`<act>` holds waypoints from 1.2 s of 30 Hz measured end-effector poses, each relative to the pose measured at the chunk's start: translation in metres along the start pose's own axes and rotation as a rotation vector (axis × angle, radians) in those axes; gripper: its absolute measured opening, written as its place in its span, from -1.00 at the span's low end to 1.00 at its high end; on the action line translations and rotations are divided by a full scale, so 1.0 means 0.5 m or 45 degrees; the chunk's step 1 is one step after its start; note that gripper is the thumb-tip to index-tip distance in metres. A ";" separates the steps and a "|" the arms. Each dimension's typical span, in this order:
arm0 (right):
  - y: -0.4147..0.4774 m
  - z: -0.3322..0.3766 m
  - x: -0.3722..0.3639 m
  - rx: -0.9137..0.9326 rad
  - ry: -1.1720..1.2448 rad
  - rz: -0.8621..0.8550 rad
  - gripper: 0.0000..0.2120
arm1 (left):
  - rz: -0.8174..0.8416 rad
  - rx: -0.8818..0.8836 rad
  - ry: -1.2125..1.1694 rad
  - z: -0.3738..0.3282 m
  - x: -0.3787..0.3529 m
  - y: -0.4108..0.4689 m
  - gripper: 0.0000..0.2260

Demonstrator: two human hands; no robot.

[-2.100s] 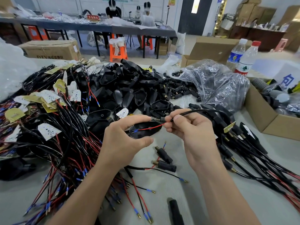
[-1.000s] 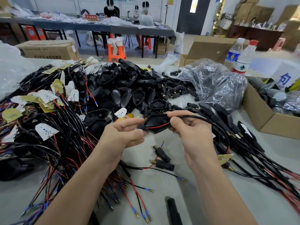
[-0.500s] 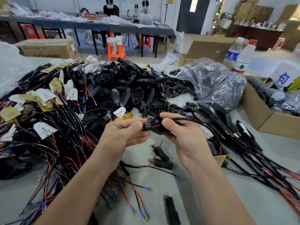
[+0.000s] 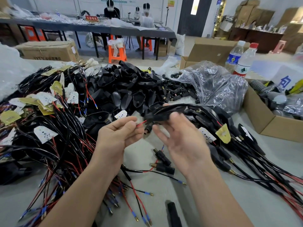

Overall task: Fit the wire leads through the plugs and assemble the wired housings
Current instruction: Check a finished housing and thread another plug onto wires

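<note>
Grey table (image 4: 262,210) heaped with black housings (image 4: 124,89), workshop behind. Cardboard box (image 4: 265,122) holding grey hoses (image 4: 259,86). Left hand (image 4: 118,135) pinching red lead (image 4: 141,124), right hand (image 4: 185,143) gripping wired housing (image 4: 164,114).

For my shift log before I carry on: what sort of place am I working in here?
Most likely a small factory assembly workshop for wiring: a heap of black housings and tagged wire bundles cover the bench, cardboard boxes stand around, and other workers sit at a long table behind.

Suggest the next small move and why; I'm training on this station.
Probably the left hand pulls the red lead taut: it pinches that lead, which comes out of the housing held by the right hand, while the plug hangs loose beneath.
</note>
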State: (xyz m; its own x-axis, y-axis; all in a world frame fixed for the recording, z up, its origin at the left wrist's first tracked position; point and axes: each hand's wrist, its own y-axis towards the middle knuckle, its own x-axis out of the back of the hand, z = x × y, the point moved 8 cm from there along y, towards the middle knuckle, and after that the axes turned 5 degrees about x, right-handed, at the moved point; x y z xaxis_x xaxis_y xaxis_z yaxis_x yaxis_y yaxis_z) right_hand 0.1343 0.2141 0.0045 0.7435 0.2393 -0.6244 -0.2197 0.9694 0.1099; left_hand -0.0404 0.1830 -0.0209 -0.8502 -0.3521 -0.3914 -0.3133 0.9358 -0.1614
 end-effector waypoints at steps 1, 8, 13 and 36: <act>0.005 0.015 0.016 0.021 0.094 -0.074 -0.68 | -0.081 -0.025 -0.021 -0.006 0.014 0.001 -0.88; 0.021 0.092 0.089 0.190 0.339 -0.231 -0.78 | -0.399 -0.142 -0.302 -0.042 0.078 0.005 -0.86; 0.024 0.105 0.122 0.203 0.408 -0.384 -0.69 | -0.536 -0.242 -0.212 -0.059 0.105 0.000 -0.85; 0.007 0.006 0.073 -0.202 -0.545 -0.253 -0.71 | -0.120 -0.571 0.553 -0.053 -0.010 -0.030 -0.82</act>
State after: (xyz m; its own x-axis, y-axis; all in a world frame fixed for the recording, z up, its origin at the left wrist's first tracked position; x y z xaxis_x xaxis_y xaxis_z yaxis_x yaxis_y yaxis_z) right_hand 0.1624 0.2263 -0.0157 0.9660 0.0846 -0.2442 -0.1164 0.9861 -0.1189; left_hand -0.0429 0.1711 0.0076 -0.8750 -0.4835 0.0247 -0.4622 0.8493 0.2551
